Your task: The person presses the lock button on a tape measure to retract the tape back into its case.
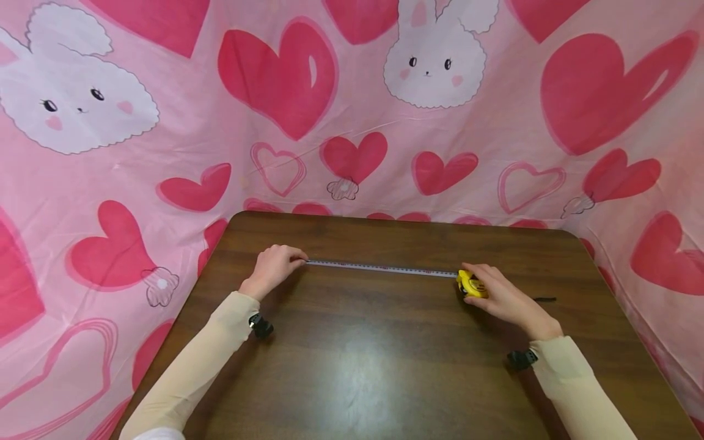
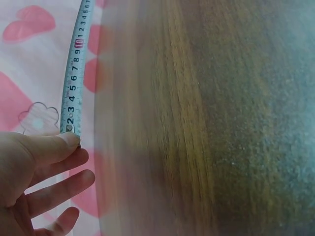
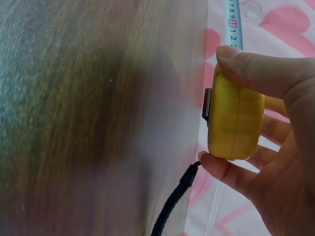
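Observation:
A yellow tape measure (image 1: 472,285) has its white blade (image 1: 379,268) drawn out across the far half of the table. My left hand (image 1: 274,267) pinches the blade's free end between thumb and index finger; the left wrist view shows the low numbers on the blade (image 2: 74,78) just past the thumb. On the right, my right hand (image 1: 508,300) grips the case, thumb over the top near the blade's mouth in the right wrist view. From the case (image 3: 236,123) hangs a black wrist strap (image 3: 172,201). Between the hands the blade runs nearly straight.
The brown wooden table (image 1: 352,354) has rounded far corners. A pink cloth (image 1: 352,104) with hearts and rabbit faces hangs behind it and along both sides. Each forearm bears a small black wrist camera, the left one (image 1: 261,326) and the right one (image 1: 521,359).

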{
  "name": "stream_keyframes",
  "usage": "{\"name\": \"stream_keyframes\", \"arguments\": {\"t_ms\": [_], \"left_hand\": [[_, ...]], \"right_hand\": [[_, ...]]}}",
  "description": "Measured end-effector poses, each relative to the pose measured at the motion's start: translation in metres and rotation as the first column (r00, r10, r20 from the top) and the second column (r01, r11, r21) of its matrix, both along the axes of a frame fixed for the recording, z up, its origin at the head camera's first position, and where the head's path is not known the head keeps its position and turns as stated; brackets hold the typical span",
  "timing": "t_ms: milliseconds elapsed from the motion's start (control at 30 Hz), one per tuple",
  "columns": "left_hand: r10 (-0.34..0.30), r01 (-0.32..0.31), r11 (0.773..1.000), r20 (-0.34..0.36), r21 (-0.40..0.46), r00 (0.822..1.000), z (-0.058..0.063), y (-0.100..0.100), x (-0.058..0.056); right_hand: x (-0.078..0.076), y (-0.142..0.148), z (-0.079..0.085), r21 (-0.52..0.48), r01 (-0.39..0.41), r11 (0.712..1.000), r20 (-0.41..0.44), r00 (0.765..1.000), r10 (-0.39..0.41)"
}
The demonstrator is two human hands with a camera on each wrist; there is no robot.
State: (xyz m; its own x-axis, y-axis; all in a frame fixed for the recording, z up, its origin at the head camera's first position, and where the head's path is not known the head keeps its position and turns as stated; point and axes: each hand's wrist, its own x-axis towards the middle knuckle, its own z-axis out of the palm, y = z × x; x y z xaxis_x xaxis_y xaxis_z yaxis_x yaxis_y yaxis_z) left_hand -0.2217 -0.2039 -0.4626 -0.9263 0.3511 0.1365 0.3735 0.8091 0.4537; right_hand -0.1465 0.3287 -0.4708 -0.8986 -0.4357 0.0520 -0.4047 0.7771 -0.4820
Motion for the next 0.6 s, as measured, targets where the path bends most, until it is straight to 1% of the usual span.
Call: {"name": "stream_keyframes", "arguments": {"t_ms": [100,200,433,600], "left_hand": [[-0.003,0.003,1.0,-0.004,-0.001,1.0,-0.0004,0.0015,-0.0005],[-0.011,0.011,1.0,-0.005,-0.003,1.0,-0.0008,0.0032,-0.0011],[-0.014,0.014,1.0,0.027,0.007,1.0,-0.0007,0.0073,0.0002],[-0.015,0.015,1.0,0.022,0.005,1.0,-0.0003,0.01,0.0012]], "right_hand": [[-0.0006,-0.0015,0.0008,-0.002,-0.01,1.0,0.003,1.0,0.01],[-0.0006,-0.0029,0.002,-0.001,-0.006,1.0,0.024,1.0,0.006],[-0.0031,-0.0062,0.0003,-0.001,-0.023,1.0,0.028,0.999,0.023],[-0.0045,-0.0086,-0.0009,-0.003,-0.016,1.0,0.038,0.999,0.016]]}}
